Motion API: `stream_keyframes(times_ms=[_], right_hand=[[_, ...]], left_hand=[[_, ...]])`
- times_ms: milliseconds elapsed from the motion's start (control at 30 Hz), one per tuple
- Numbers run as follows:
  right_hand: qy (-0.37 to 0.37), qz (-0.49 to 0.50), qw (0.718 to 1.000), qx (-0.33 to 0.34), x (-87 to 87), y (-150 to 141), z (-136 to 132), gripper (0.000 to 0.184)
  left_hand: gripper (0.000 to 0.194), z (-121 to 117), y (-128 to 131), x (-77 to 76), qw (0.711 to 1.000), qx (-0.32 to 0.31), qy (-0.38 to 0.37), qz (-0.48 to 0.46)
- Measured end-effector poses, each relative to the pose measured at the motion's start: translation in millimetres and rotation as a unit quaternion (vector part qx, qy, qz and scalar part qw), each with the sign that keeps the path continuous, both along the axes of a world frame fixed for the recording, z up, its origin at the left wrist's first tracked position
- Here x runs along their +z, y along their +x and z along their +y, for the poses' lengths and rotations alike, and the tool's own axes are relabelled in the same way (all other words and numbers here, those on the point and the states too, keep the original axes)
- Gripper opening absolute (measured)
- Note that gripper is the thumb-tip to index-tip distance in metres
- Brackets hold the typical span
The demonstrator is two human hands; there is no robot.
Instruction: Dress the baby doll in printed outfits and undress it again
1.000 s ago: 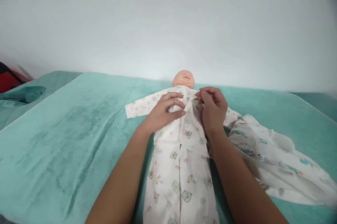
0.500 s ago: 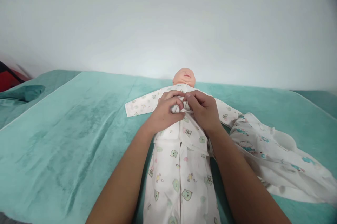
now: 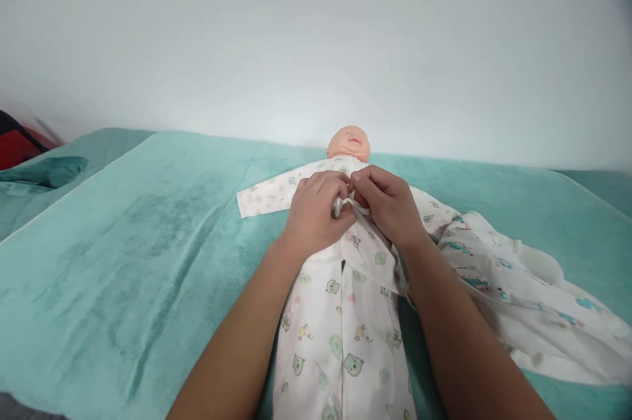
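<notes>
A baby doll (image 3: 349, 142) lies on its back in a white baby shirt (image 3: 363, 252) printed with small animals, its sleeves spread to both sides. Matching baby pants (image 3: 340, 341) cover its legs. My left hand (image 3: 318, 212) is closed on the shirt front at the chest, thumb and fingers gathering the cloth. Close against it, my right hand (image 3: 385, 199) pinches the shirt's front edge with thumb and forefinger. A narrow white loop of cloth shows between the hands. The fingertips partly hide what exactly is pinched there.
Right of the doll, a second white printed garment (image 3: 523, 295) lies crumpled, touching the doll's sleeve. Everything rests on a turquoise plush cover (image 3: 123, 262). Behind it rises a white wall (image 3: 296, 58). A red and black object (image 3: 17, 143) sits at the far left.
My right hand has moved left from the doll's shoulder side to the middle of the chest, bringing the shirt edge along. My left hand's fingers have closed more on the cloth.
</notes>
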State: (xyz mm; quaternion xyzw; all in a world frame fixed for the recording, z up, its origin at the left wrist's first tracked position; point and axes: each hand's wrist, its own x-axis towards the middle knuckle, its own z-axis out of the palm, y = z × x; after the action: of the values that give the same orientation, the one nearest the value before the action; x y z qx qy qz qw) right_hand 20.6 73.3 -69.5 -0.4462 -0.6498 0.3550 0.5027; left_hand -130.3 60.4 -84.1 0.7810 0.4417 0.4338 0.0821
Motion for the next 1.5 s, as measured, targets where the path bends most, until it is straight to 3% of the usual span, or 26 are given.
stream_keyframes(times_ms=[233,433,833,1067,1500], right_hand=[[0.015,-0.045,0.998,0.044,-0.4,5.1,2.7,0.032],[0.030,-0.017,0.998,0.055,-4.3,7.3,3.2,0.026],[0.043,-0.014,0.995,0.092,-4.3,8.6,1.2,0.032],[0.015,0.018,0.999,0.042,-5.2,5.7,1.2,0.026],[0.033,-0.005,0.997,0.070,-5.0,6.7,0.6,0.031]], left_hand=[[0.010,2.0,-2.5,-2.1,0.991,0.002,0.010,-0.134],[0.009,1.8,-4.7,1.3,0.975,-0.062,-0.074,-0.198],[0.026,2.9,-10.5,4.8,0.938,-0.126,-0.208,-0.248],[0.010,4.4,-23.6,10.2,0.922,-0.211,-0.236,-0.225],[0.020,2.8,-14.5,7.0,0.935,-0.143,-0.244,-0.214]])
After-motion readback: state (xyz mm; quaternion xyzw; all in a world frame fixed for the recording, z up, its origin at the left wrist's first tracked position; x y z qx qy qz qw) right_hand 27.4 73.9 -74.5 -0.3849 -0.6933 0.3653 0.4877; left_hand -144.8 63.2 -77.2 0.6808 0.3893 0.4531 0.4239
